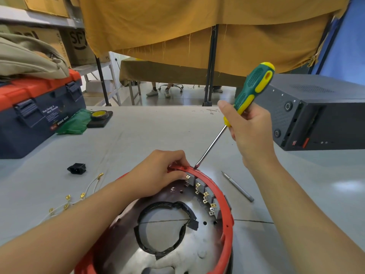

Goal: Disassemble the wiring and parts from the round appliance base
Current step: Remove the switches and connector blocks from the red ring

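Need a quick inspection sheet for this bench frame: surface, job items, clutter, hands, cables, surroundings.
Surface: grey table, a seam line running under the base.
Job's things: round appliance base with red rim; row of grey switches with brass terminals inside the rim.
Clutter: thin metal tool, black socket part, tape roll, green bag.
Hands: left hand grips the rim; right hand holds the screwdriver, tip at the rim.
Cables: loose white wires with brass connectors, left of the base.
Surroundings: toolbox, black case, yellow cloth.

Mustard cloth (197, 32) drapes over a dark frame (211, 66) behind the grey table (138, 135).
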`<action>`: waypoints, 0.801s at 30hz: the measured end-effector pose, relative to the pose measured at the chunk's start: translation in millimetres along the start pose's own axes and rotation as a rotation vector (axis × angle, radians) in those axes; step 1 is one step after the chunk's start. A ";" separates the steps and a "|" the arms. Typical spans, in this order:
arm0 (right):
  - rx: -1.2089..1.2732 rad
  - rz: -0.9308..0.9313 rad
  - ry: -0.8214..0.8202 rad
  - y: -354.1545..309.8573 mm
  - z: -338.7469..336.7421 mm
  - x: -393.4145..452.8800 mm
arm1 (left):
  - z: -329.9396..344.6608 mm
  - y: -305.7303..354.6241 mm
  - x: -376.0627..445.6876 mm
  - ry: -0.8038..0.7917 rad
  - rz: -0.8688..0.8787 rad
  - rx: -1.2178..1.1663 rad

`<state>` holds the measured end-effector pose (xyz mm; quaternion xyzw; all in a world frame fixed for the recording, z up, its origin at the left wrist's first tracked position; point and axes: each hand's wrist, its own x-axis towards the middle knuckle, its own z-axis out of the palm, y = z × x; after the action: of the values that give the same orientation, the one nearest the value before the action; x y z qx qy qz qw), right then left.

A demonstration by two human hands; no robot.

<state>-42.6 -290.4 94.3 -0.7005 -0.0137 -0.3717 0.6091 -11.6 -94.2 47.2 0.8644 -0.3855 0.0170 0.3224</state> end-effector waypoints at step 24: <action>0.074 0.138 -0.173 -4.8 -14.7 5.7 | 0.3 0.0 -0.4 -0.005 0.004 -0.011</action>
<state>-48.2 -304.3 101.1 -0.7063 -0.0316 -0.2665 0.6550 -12.0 -94.1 46.9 0.8618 -0.3882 0.0131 0.3263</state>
